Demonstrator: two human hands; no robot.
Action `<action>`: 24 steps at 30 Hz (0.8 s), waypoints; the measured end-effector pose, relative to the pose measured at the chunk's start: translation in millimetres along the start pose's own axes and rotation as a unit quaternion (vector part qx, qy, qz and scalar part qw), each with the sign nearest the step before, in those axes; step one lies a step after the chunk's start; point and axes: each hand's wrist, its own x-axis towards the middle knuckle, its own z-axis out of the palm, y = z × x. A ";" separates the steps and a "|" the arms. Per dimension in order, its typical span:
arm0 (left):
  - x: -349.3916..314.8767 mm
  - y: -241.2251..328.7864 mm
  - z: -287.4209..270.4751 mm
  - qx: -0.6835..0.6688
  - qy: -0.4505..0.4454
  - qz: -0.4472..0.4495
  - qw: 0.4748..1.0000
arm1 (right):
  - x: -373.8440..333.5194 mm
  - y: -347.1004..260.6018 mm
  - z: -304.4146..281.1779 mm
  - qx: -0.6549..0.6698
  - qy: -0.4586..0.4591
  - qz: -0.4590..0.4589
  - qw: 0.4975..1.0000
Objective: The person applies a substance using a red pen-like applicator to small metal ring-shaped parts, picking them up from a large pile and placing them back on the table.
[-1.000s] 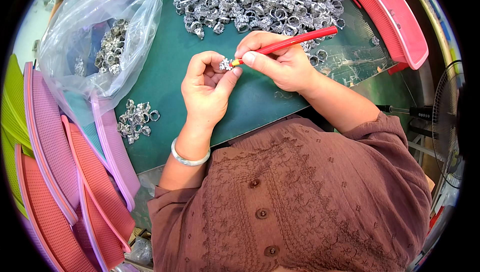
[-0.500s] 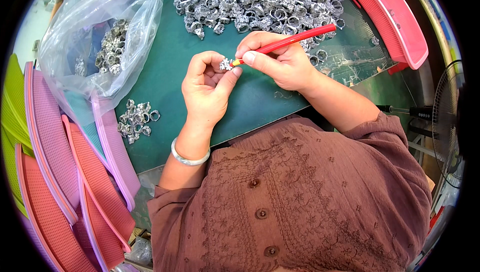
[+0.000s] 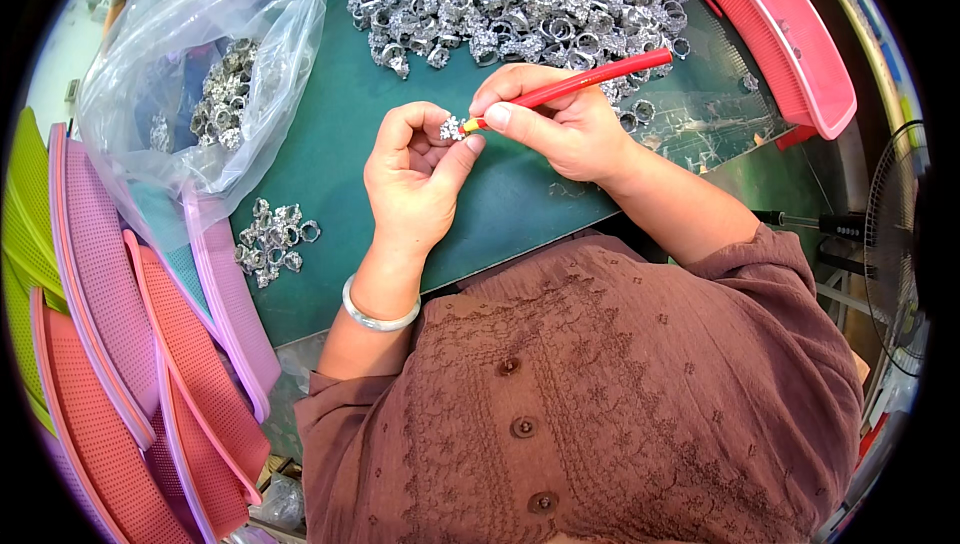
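Observation:
Between the thumb and fingers of my left hand (image 3: 412, 179) is a silver ring (image 3: 451, 129) with a cluster of sparkling stones facing up. My right hand (image 3: 560, 129) grips a red pen-like stick (image 3: 600, 75) with a yellow band near its tip, and that tip touches or nearly touches the ring's stones. Beyond both hands spreads a large heap of similar silver rings (image 3: 520, 4). Left of my left wrist lies a small group of rings (image 3: 274, 241) on the green tabletop (image 3: 500, 206).
An open clear plastic bag (image 3: 285, 64) holding more rings stands at the far left. Pink and purple perforated baskets (image 3: 205, 384) stack along the left edge. At the far right sits a pink basket (image 3: 775, 34), with a fan (image 3: 893, 214) beyond the table's right side.

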 end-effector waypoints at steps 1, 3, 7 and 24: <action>-0.1 0.3 0.2 -0.002 0.000 -0.001 1.000 | 0.1 -0.1 0.2 -0.002 0.002 0.000 1.000; -0.3 1.3 0.6 -0.002 0.000 -0.003 1.000 | -0.2 1.3 -0.5 0.004 -0.002 0.002 1.000; -0.3 1.1 0.5 -0.004 0.001 -0.005 1.000 | -0.6 0.1 -0.9 0.010 -0.003 0.009 1.000; -0.4 2.6 1.0 -0.015 0.004 -0.007 1.000 | 2.2 -1.9 -2.6 0.111 0.077 0.032 0.990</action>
